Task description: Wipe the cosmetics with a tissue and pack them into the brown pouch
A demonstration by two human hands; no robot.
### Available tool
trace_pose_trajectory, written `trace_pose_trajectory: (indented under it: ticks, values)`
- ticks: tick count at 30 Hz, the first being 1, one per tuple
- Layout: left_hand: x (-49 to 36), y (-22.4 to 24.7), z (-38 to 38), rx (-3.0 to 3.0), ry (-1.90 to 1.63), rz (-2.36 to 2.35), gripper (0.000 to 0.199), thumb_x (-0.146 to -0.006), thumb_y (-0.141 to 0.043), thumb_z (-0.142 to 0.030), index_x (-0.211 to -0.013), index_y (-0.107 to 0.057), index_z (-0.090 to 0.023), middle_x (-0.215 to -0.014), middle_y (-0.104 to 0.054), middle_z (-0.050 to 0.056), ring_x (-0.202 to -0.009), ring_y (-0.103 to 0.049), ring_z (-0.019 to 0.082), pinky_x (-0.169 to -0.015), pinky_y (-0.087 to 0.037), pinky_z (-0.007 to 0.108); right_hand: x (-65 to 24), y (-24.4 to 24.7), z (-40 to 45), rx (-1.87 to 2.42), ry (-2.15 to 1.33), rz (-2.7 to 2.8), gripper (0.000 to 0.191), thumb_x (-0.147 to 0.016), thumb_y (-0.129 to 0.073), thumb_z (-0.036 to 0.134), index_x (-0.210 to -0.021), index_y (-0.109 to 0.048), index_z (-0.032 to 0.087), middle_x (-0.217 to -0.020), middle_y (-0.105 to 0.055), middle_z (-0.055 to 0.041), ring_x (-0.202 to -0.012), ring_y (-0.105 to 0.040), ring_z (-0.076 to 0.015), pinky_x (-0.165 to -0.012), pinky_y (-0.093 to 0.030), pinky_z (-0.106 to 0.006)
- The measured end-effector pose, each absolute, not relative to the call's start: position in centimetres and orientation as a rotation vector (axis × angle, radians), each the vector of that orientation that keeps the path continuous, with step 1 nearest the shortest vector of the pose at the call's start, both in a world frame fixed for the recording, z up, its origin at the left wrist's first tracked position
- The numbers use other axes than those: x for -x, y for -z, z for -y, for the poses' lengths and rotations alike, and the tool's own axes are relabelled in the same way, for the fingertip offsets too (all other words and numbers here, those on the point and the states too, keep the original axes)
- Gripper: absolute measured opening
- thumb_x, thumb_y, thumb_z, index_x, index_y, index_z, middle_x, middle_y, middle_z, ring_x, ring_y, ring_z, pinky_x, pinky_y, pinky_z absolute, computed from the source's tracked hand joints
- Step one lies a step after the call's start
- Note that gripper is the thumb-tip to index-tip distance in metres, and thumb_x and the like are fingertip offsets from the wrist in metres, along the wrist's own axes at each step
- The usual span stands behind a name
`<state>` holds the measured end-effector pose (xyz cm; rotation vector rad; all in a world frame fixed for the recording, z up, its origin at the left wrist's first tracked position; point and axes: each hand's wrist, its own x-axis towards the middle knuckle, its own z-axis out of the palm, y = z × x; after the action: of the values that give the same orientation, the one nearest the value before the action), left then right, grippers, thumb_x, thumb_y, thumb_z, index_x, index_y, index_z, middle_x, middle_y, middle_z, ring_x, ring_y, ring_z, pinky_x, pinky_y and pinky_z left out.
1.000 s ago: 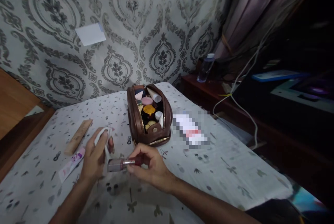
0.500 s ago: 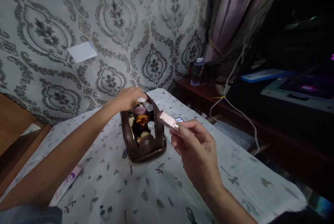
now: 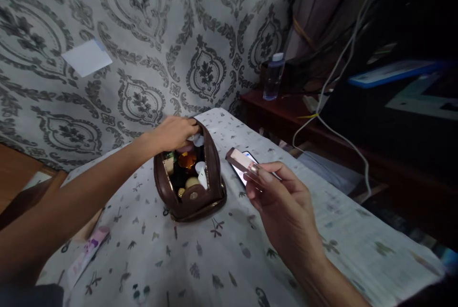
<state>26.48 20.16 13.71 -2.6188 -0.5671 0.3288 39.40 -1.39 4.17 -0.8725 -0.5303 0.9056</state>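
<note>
A brown zippered makeup bag [image 3: 211,154] stands unzipped on the bed, packed with small items. Among its contents I make out an amber round jar [image 3: 187,159], a white-capped container [image 3: 201,168] and a small gold-coloured piece [image 3: 181,192]. My left hand [image 3: 177,133] reaches into its far end, fingers bent down near a whitish item [image 3: 197,140]; the fingertips are hidden, so what they grip is unclear. To the right of the bag, my right hand [image 3: 282,192] pinches a slim lip gloss tube [image 3: 241,159], pink with a dark end, held up in the air.
A phone with a lit screen [image 3: 250,157] lies on the patterned sheet [image 3: 200,254] behind the tube. A pink and white packet [image 3: 88,252] is at left. On the dark red table [image 3: 257,107] stands a clear bottle [image 3: 274,78], with a white cable [image 3: 324,90] hanging nearby.
The view has shifted, and more of the phone shows. My left hand has sunk slightly deeper into the bag. My right hand still holds the tube, now a little farther from the bag.
</note>
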Motion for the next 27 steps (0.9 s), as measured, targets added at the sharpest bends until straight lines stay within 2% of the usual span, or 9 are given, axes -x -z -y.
trace_pose_trajectory:
  ticks: [4,8,12,16,22,27]
  values:
    - [-26.7,-13.7,-20.3,2.598,-0.384,0.496,0.019,-0.085,-0.061,-0.025,-0.101,-0.067,-0.017,-0.107,-0.068,0.007,-0.1,-0.065,0.023,-0.071,-0.041,0.029,-39.3,-3.8,1.6,0.849,-0.952,0.499,0.024,-0.076,-0.078,0.038,-0.08,-0.061,0.022,-0.071,-0.065,0.0006,-0.053,-0.055,-0.009,-0.045,-0.039,-0.021]
    - [-26.7,-13.7,-20.8,2.601,-0.439,0.52,0.025,-0.087,-0.062,-0.031,-0.109,-0.067,-0.019,-0.109,-0.069,0.006,-0.097,-0.066,0.023,-0.07,-0.041,0.029,-39.5,-3.7,1.7,0.852,-0.964,0.499,0.023,-0.077,-0.077,0.039,-0.079,-0.061,0.023,-0.069,-0.065,0.0008,-0.051,-0.054,-0.009,-0.044,-0.039,-0.021]
    - [-27.0,-13.8,-20.9,2.668,-0.497,0.439,0.04,-0.089,-0.059,-0.023,-0.128,-0.061,-0.026,-0.126,-0.064,0.003,-0.106,-0.064,0.021,-0.074,-0.042,0.027,-39.8,-3.7,1.9,0.889,-0.961,0.502,0.023,-0.078,-0.076,0.04,-0.08,-0.061,0.023,-0.065,-0.063,0.0005,-0.05,-0.053,-0.0098,-0.042,-0.037,-0.021]
    - [-27.3,-13.9,-20.8,2.635,-0.548,0.368,0.037,-0.088,-0.058,-0.019,-0.124,-0.063,-0.024,-0.125,-0.065,0.006,-0.116,-0.059,0.024,-0.077,-0.043,0.028,-39.9,-3.6,1.9,0.894,-0.99,0.461,0.023,-0.075,-0.079,0.039,-0.079,-0.062,0.024,-0.066,-0.063,0.0001,-0.051,-0.052,-0.0094,-0.043,-0.037,-0.021]
    - [-26.4,-14.6,-20.6,2.608,-0.498,0.208,0.026,-0.087,-0.063,-0.024,-0.113,-0.066,-0.023,-0.114,-0.069,0.007,-0.107,-0.062,0.024,-0.066,-0.04,0.027,-39.7,-3.9,1.8,0.943,-1.0,0.408,0.03,-0.07,-0.084,0.043,-0.079,-0.064,0.022,-0.067,-0.063,0.0001,-0.053,-0.053,-0.0092,-0.042,-0.035,-0.019]
    - [-24.4,-16.2,-20.8,2.733,-0.319,0.311,0.023,-0.09,-0.056,-0.024,-0.112,-0.063,-0.026,-0.109,-0.071,0.005,-0.09,-0.064,0.019,-0.062,-0.036,0.027,-39.5,-3.4,1.4,0.968,-0.965,0.415,0.036,-0.066,-0.087,0.044,-0.077,-0.061,0.021,-0.066,-0.066,-0.0008,-0.053,-0.056,-0.0104,-0.046,-0.041,-0.02]
